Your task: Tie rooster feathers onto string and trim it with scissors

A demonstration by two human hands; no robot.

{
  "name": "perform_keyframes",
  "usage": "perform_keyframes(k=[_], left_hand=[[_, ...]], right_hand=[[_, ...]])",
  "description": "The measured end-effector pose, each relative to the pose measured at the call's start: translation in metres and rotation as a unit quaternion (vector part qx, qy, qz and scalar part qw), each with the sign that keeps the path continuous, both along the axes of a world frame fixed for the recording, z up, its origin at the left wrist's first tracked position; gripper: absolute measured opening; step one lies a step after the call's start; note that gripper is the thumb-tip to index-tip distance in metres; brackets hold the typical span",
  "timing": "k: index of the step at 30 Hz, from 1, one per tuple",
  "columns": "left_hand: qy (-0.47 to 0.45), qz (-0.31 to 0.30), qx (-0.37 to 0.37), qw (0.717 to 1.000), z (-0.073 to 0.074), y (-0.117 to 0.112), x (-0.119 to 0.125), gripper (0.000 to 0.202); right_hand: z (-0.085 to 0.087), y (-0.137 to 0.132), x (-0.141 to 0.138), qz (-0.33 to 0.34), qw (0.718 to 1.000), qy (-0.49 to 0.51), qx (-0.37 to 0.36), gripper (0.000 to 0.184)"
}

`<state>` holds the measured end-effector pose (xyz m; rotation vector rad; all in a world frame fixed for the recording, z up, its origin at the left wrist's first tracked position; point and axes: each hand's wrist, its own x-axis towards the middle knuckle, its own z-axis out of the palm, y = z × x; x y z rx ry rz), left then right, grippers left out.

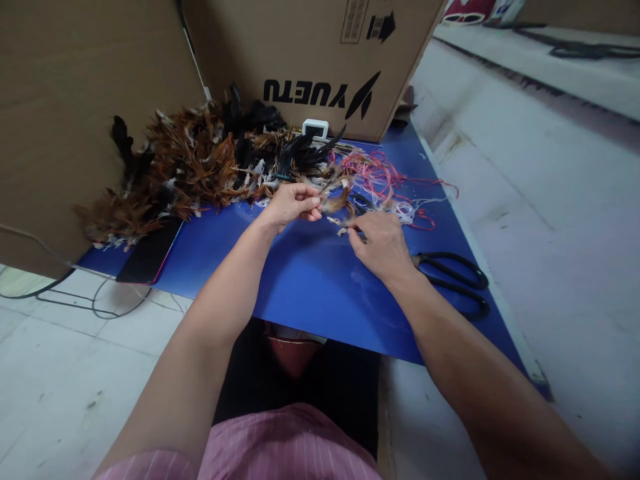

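Note:
My left hand (295,205) pinches thumb against fingers at the edge of a small brown feather (338,203), over the front of the table. My right hand (383,243) is closed, thumb to forefinger, beside some pale feather ends (342,230); what lies inside its grip is hidden. A large heap of brown feathers (195,160) spreads behind and left of my hands. Among them, a bunch of black feathers (303,155) sits just beyond my left hand. Black-handled scissors (455,263) lie by my right wrist, their blades mostly covered by that hand.
Tangled red and pink string (375,175) lies on the blue table (310,280) behind my right hand. A small white device (315,128) stands before a cardboard box (320,47). At the left edge rests a dark flat tablet-like object (150,257).

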<state>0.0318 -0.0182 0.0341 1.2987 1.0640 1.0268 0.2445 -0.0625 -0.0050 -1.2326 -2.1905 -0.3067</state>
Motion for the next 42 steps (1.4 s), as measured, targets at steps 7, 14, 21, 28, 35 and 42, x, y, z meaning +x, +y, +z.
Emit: perform_keyframes(k=[7, 14, 21, 28, 35, 42], left_hand=[[-0.034, 0.002, -0.033, 0.999, 0.000, -0.005, 0.010, 0.010], [-0.001, 0.002, -0.004, 1.000, -0.003, -0.006, 0.013, 0.016], [0.007, 0.009, 0.009, 1.000, -0.009, -0.003, 0.016, 0.011], [0.019, 0.010, 0.040, 0.999, -0.013, -0.003, 0.022, 0.005], [0.033, 0.001, 0.057, 0.998, -0.015, -0.004, 0.027, 0.005], [0.026, -0.030, 0.042, 0.998, -0.016, -0.005, 0.027, 0.006]], right_hand=[[-0.001, 0.003, 0.001, 0.013, 0.998, 0.035, 0.043, 0.017], [0.001, 0.003, 0.002, -0.006, 0.998, 0.039, 0.048, 0.015], [0.002, 0.002, 0.001, -0.022, 0.998, 0.061, 0.012, 0.016], [0.004, 0.003, 0.000, 0.001, 0.991, 0.130, -0.028, 0.013], [0.012, -0.001, -0.004, -0.028, 0.963, 0.229, -0.140, 0.009], [0.019, -0.003, -0.006, -0.077, 0.937, 0.271, -0.205, 0.005]])
